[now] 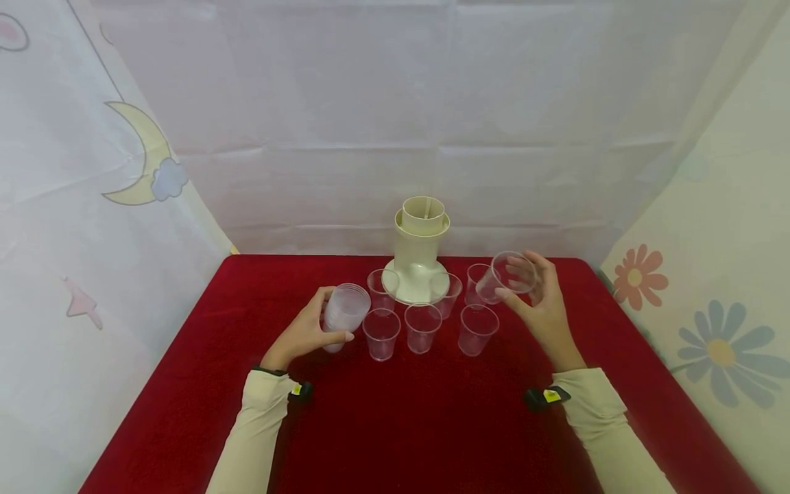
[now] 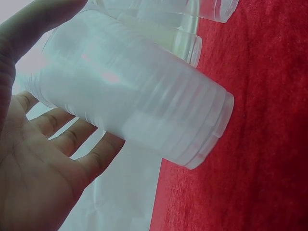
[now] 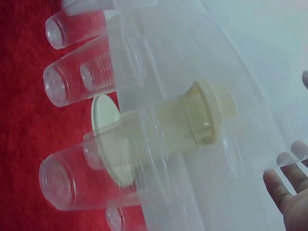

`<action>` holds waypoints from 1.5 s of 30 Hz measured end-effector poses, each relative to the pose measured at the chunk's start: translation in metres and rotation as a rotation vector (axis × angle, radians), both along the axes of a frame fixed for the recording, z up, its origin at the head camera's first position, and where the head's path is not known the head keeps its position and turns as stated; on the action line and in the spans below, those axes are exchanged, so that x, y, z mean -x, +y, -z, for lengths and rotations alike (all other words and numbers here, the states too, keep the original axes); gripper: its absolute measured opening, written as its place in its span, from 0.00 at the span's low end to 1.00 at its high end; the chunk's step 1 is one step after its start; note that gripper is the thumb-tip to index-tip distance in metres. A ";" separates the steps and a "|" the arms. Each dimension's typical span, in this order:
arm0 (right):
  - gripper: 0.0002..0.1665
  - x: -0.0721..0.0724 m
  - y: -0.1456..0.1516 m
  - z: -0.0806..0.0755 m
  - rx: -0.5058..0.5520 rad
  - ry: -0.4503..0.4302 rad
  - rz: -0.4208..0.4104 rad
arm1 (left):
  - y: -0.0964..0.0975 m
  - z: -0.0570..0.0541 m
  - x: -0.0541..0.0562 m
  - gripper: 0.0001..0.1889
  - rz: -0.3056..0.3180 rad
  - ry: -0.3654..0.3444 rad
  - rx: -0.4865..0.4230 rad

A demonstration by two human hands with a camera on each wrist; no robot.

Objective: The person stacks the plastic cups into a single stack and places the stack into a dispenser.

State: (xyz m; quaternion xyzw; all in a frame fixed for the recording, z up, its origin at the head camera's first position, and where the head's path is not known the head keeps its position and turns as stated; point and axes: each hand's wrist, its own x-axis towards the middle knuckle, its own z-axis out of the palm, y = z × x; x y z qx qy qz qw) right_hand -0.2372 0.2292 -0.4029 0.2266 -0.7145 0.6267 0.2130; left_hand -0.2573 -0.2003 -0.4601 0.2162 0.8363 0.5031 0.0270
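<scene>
Full grip either side of the stand [image 1: 415, 254]!

Left of it, the left hand [image 1: 308, 331] grips a stack [image 1: 347, 309], nested, likely to fit one palm. Right of it, the right hand [image 1: 546, 302] pinches one cup [image 1: 492, 283], probably tilted to clear the six upright cups [image 1: 381, 336] before and beside the stand.

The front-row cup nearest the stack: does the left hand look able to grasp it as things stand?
Probably not: the left hand is close to that front-row cup, but it grips the cup stack, which would likely need setting down first.
</scene>
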 end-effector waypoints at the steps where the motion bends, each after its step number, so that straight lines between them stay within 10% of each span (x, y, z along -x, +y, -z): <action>1: 0.45 0.000 -0.001 -0.001 0.006 0.003 -0.007 | 0.001 -0.004 -0.003 0.48 0.003 -0.002 0.000; 7: 0.44 -0.001 -0.011 -0.006 0.022 0.004 -0.049 | 0.007 -0.030 -0.018 0.44 0.020 0.000 -0.012; 19: 0.45 0.001 -0.028 -0.008 0.007 -0.012 -0.077 | 0.007 -0.034 -0.021 0.43 0.021 0.012 0.006; 27: 0.45 0.002 -0.040 -0.010 0.003 -0.027 -0.080 | -0.002 0.004 0.002 0.47 0.008 0.015 -0.013; 45: 0.45 0.008 -0.060 -0.011 0.021 -0.039 -0.119 | -0.002 0.001 0.002 0.47 0.003 0.008 -0.018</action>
